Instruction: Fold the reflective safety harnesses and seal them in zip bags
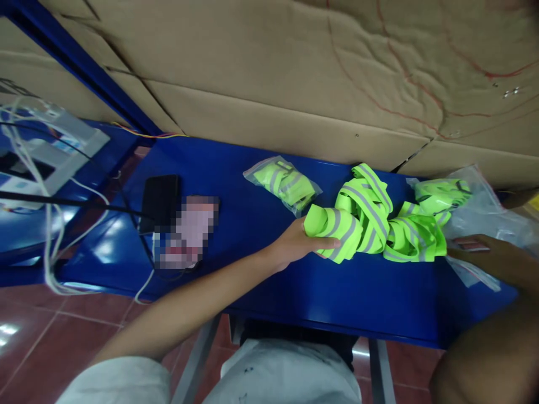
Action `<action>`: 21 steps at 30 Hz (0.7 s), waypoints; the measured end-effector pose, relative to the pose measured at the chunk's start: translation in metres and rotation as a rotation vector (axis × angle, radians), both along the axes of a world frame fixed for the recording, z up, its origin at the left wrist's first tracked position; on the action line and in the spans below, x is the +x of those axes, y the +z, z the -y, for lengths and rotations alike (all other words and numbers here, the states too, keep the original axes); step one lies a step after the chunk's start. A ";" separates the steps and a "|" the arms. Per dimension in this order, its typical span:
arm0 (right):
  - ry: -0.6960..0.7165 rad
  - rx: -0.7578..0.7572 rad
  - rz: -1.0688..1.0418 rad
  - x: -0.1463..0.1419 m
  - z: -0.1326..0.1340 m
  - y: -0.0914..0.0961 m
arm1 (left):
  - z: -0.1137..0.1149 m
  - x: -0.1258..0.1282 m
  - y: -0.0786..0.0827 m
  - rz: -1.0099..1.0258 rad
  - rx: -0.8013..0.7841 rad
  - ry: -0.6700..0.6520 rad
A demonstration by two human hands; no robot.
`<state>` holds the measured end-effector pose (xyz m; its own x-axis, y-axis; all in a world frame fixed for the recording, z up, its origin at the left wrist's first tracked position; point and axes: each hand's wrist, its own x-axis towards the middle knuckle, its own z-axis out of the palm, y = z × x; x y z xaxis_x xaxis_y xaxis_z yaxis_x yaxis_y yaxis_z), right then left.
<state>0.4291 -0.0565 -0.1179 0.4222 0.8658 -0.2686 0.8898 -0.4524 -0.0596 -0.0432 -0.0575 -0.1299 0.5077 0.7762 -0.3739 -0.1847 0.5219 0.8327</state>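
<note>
My left hand [293,245] grips a neon-yellow reflective strap [337,233] with a grey stripe, its thumb lying over the folds. The strap looks bunched in loose loops. Right beside it, more yellow strap [415,238] lies in a crumpled heap. At the right end of that heap is my right hand [480,255], blurred and with its fingers mostly hidden. Clear plastic bags [490,219] lie around and under that hand. Whether it grips a bag or the strap, I cannot tell.
A bagged yellow strap [286,182] lies behind my left hand, another [442,193] at the back right. Left on the blue table [269,303] are a black box [160,196] and a pixelated object [187,233]. White cables [50,241] hang further left. Cardboard [273,73] walls the back.
</note>
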 end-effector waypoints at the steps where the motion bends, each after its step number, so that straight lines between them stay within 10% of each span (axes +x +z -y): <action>1: -0.027 -0.071 -0.034 -0.003 -0.002 0.000 | 0.000 0.000 0.000 0.000 0.001 0.004; 7: -0.005 -0.001 -0.065 -0.033 -0.006 0.025 | -0.003 -0.001 -0.004 0.014 0.046 0.032; 13: 0.026 0.550 0.129 -0.015 0.000 0.013 | -0.002 -0.001 -0.007 0.038 0.062 0.073; 21: -0.084 0.396 0.119 -0.022 -0.008 0.006 | 0.001 0.000 -0.003 0.015 0.060 0.078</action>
<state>0.4072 -0.0487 -0.1116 0.5040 0.8535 0.1325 0.8618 -0.4868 -0.1426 -0.0435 -0.0583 -0.1327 0.4503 0.8341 -0.3185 -0.2357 0.4551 0.8587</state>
